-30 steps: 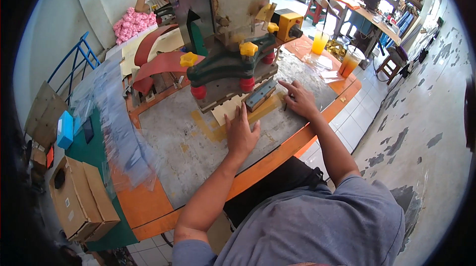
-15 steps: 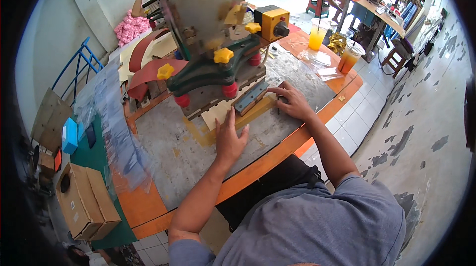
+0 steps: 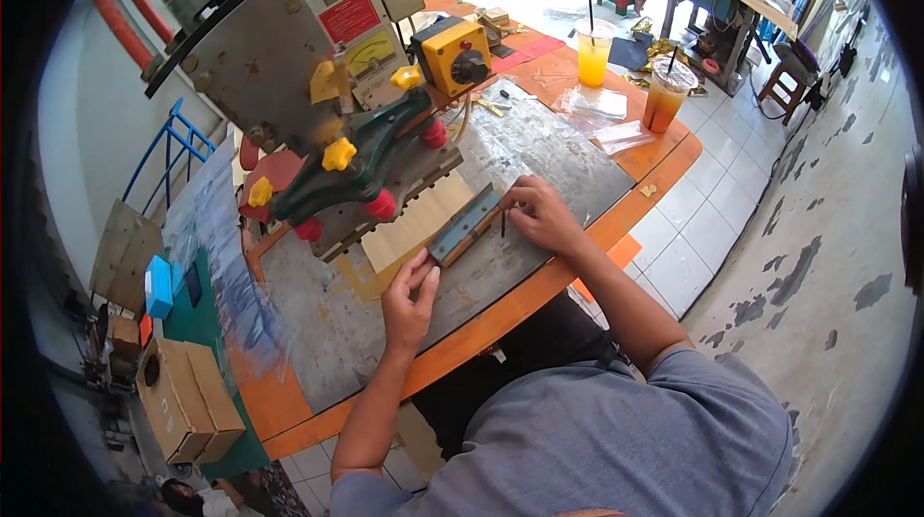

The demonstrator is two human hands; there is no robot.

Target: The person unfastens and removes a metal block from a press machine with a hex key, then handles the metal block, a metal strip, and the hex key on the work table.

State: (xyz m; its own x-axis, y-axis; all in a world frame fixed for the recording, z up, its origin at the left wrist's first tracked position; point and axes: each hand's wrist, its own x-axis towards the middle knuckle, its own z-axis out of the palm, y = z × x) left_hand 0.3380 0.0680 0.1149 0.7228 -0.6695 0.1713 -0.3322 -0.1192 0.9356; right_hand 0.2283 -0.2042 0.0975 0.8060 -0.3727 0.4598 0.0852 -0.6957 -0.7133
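A long narrow bar (image 3: 466, 225), blue-grey metal with small holes along it and a brown lower edge, lies slantwise on the grey metal plate (image 3: 318, 324). My left hand (image 3: 408, 301) pinches the bar's near left end between thumb and fingers. At the far right end my right hand (image 3: 541, 214) has its fingers curled against the bar; a short dark stick (image 3: 503, 222) shows below those fingers. Just beyond stands a green press head (image 3: 361, 170) with yellow star knobs and red feet. A tan sheet (image 3: 409, 225) lies between press and bar.
A yellow control box (image 3: 452, 55) sits beside the press. Two drink cups, one yellow (image 3: 593, 60) and one orange-brown (image 3: 664, 103), stand at the orange table's (image 3: 664, 170) right corner. Clear plastic sheets (image 3: 217, 267) drape at left, above cardboard boxes (image 3: 188, 401).
The bar has come away from the press, toward me. My left hand has closed on its end, and my right hand has stayed at the other end. The view has turned.
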